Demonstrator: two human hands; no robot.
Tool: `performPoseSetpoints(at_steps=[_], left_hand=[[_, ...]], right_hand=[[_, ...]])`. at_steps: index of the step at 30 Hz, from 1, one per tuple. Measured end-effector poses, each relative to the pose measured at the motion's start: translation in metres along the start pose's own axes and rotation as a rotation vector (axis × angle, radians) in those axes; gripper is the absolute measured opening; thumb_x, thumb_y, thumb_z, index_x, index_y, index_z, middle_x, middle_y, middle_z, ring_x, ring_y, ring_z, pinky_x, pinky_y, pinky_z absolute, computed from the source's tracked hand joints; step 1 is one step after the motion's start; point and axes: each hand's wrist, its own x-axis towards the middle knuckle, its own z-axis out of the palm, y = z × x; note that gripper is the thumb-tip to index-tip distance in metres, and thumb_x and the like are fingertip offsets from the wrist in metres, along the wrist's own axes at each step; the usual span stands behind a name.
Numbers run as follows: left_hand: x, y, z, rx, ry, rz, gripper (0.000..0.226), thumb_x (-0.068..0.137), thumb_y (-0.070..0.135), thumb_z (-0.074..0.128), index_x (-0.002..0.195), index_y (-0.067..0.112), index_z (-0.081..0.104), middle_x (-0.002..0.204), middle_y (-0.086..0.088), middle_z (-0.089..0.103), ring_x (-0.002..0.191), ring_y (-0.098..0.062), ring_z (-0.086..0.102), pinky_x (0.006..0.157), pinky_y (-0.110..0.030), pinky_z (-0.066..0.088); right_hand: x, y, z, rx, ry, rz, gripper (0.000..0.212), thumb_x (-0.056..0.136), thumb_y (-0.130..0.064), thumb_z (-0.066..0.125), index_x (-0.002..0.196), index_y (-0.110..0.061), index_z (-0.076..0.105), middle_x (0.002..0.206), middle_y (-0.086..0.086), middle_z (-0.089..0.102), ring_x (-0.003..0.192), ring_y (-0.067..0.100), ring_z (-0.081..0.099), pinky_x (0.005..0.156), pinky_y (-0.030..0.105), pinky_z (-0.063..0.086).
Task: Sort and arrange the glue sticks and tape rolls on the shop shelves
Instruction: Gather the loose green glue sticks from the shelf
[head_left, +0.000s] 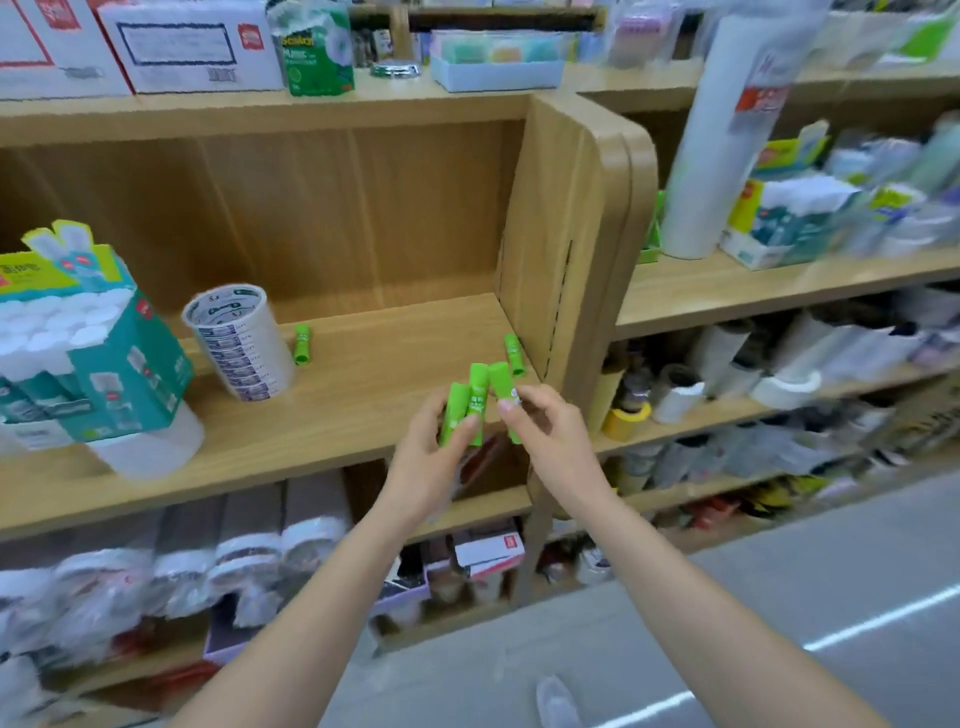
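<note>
My left hand (423, 457) grips two green glue sticks (464, 408) upright at the front edge of the wooden shelf (322, 415). Beside it, my right hand (553, 431) pinches a third green glue stick (503, 384). Two more green glue sticks lie loose on the shelf: one (303, 343) next to a stack of tape rolls (239, 343), another (514, 354) near the right side panel. The tape stack leans, wrapped in clear film.
A teal and white display box of glue sticks (78, 353) leans at the shelf's left. The wooden side panel (576, 234) closes the shelf on the right. Boxes and a green tape pack (317, 49) stand above. Wrapped rolls fill lower shelves.
</note>
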Motion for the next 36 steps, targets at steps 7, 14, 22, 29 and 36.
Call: performPoseSetpoints(at_steps=[7, 14, 22, 29, 36], left_hand=[[0.023, 0.044, 0.115, -0.079, -0.129, 0.095, 0.017, 0.101, 0.019, 0.052, 0.117, 0.017, 0.056, 0.107, -0.01, 0.069, 0.091, -0.018, 0.066, 0.067, -0.021, 0.049], [0.071, 0.079, 0.212, 0.018, 0.055, 0.134, 0.02, 0.1, 0.022, 0.055, 0.119, 0.019, 0.058, 0.104, 0.008, 0.071, 0.102, -0.007, 0.064, 0.09, -0.032, 0.051], [0.091, 0.092, 0.227, 0.144, 0.316, 0.081, 0.026, 0.099, 0.027, 0.055, 0.124, 0.02, 0.058, 0.115, 0.006, 0.067, 0.108, -0.009, 0.06, 0.097, -0.037, 0.048], [0.104, 0.084, 0.229, 0.156, 0.374, 0.058, 0.017, 0.099, 0.026, 0.056, 0.115, 0.023, 0.059, 0.097, 0.003, 0.072, 0.092, -0.015, 0.067, 0.087, -0.047, 0.054], [0.106, 0.092, 0.238, 0.109, 0.389, 0.071, 0.015, 0.1, 0.017, 0.053, 0.115, 0.016, 0.057, 0.099, -0.004, 0.071, 0.085, -0.017, 0.07, 0.081, -0.038, 0.059]], right_hand=[[0.004, 0.005, -0.125, -0.093, 0.213, -0.07, 0.012, 0.097, -0.028, 0.06, 0.102, -0.035, 0.067, 0.098, 0.008, 0.057, 0.089, 0.018, 0.059, 0.08, 0.034, 0.048], [0.053, 0.019, -0.23, -0.109, 0.13, -0.063, 0.016, 0.097, -0.028, 0.059, 0.106, -0.016, 0.066, 0.094, 0.002, 0.069, 0.085, 0.013, 0.064, 0.073, 0.023, 0.05], [0.143, 0.012, -0.253, -0.199, -0.082, -0.154, 0.023, 0.102, -0.029, 0.049, 0.109, -0.009, 0.058, 0.1, 0.007, 0.067, 0.089, 0.018, 0.063, 0.078, 0.036, 0.047], [0.192, 0.026, -0.236, -0.392, -0.173, -0.261, 0.022, 0.102, -0.032, 0.048, 0.1, -0.011, 0.054, 0.096, 0.013, 0.059, 0.086, 0.023, 0.053, 0.067, 0.029, 0.038], [0.213, 0.034, -0.232, -0.419, -0.286, -0.291, 0.012, 0.101, -0.034, 0.046, 0.098, -0.022, 0.048, 0.091, -0.001, 0.053, 0.088, 0.02, 0.047, 0.075, 0.033, 0.034]])
